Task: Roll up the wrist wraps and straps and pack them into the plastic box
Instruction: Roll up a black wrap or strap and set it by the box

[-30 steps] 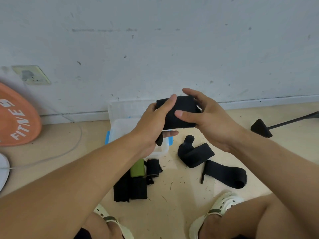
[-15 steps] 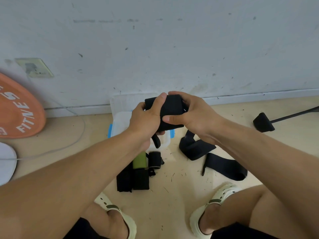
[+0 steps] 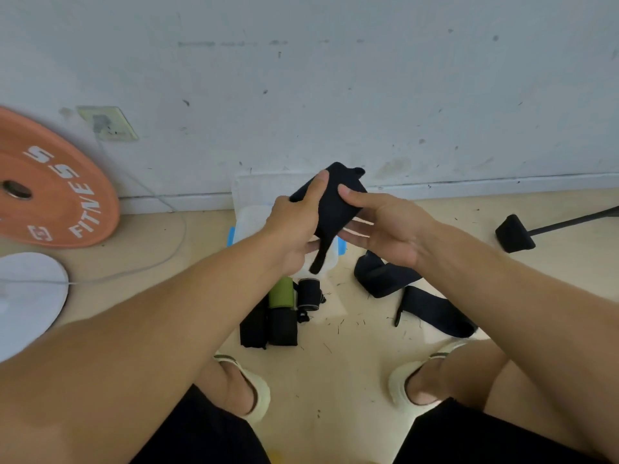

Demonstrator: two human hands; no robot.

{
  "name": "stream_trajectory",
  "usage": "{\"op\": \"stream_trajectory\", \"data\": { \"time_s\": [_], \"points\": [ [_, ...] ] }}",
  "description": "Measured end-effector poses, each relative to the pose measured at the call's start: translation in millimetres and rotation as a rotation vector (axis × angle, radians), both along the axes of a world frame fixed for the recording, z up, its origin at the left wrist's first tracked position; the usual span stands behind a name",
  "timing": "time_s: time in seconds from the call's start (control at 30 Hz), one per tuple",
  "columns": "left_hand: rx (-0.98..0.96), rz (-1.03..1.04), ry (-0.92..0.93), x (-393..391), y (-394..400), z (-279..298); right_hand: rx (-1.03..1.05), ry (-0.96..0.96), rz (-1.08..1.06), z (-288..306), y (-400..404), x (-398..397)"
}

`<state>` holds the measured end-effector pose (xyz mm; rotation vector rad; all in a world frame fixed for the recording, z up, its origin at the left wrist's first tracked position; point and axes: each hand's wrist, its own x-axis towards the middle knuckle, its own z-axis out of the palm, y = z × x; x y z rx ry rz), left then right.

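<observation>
Since half a second ago I have tilted the black wrist wrap (image 3: 333, 204) from level to a diagonal, its upper corner toward the wall, and its thin tail now hangs free below my palms. My left hand (image 3: 294, 226) grips the lower left side, thumb laid along the face; my right hand (image 3: 385, 222) pinches the other edge, thumb on top and fingers (image 3: 355, 234) underneath. I judge the roll unfinished, the tail not yet secured. The wrap is held in the air above the plastic box (image 3: 249, 222), which sits on the floor against the wall. Two loose black straps (image 3: 432, 306) lie on the floor to the right, unrolled. Rolled bundles (image 3: 281, 309) lie just before the box, unpacked. A weight plate (image 3: 50, 189) leans at the left wall, well apart.
</observation>
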<state>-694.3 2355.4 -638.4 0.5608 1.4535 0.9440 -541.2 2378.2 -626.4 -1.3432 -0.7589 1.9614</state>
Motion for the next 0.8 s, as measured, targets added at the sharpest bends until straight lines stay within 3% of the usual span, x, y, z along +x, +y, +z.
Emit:
{"op": "stream_trajectory", "data": {
  "time_s": [0.1,0.27,0.37,0.5,0.63,0.8],
  "points": [
    [-0.062,-0.206,0.092,-4.4,-4.9,2.0,0.005,-0.034,-0.045,-11.6,-2.2,4.2],
    [-0.021,-0.741,0.777,-16.4,-16.8,-14.0,0.045,-0.275,0.018,-57.5,4.3,4.1],
    [-0.097,-1.048,0.990,-24.3,-24.1,-26.9,-0.020,-0.496,0.189,-112.7,1.9,1.9],
    [-0.170,-1.288,1.069,-33.0,-22.1,-40.3,-0.212,-0.732,0.305,-210.2,-27.8,-6.2],
    [-0.198,-1.318,1.130,-43.4,-9.3,-44.3,-0.416,-0.695,0.222,-286.2,-66.5,-16.2],
    [-0.265,-1.293,1.145,-48.2,0.7,-39.9,-0.465,-0.668,0.182,-327.9,-77.8,-28.7]
  ]
}}
